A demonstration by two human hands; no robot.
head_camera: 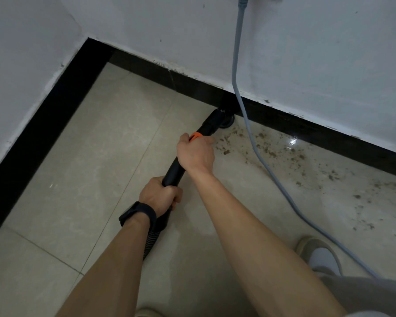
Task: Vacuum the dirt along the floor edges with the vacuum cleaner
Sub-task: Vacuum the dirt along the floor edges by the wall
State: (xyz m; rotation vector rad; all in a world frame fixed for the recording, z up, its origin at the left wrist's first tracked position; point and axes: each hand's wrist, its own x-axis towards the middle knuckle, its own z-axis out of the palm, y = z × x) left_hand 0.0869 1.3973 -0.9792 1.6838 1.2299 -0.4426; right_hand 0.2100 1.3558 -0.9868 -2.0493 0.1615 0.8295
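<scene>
Watching from my end, the pale floor tiles (96,143) at nine o'clock show no crumbs I can make out, right up to the corner of the black skirting (55,110) at ten o'clock. I judge that stretch of edge done, or never dirty.

Moving right, the left hand (159,194), a dark watch (137,212) on its wrist, has its grip wrapped round the rear end of the black wand (173,171). This is just ahead of the ribbed hose (152,239), which drops toward six o'clock. The right hand (196,153) is curled round the wand further forward, at the orange collar (196,136).

The nozzle (223,120) sits on the floor at one o'clock from that hand, up against the skirting. Just beside it a grey cord (237,53) hangs down the white wall (318,53) from twelve o'clock and trails over the floor toward five o'clock.

From the nozzle toward three and four o'clock, brown dirt (270,152) lies scattered along the edge and out across the glossy tiles. By my reckoning that is the bulk of the work left, and the cord runs straight through it. A light shoe (316,250) stands at five o'clock.
</scene>
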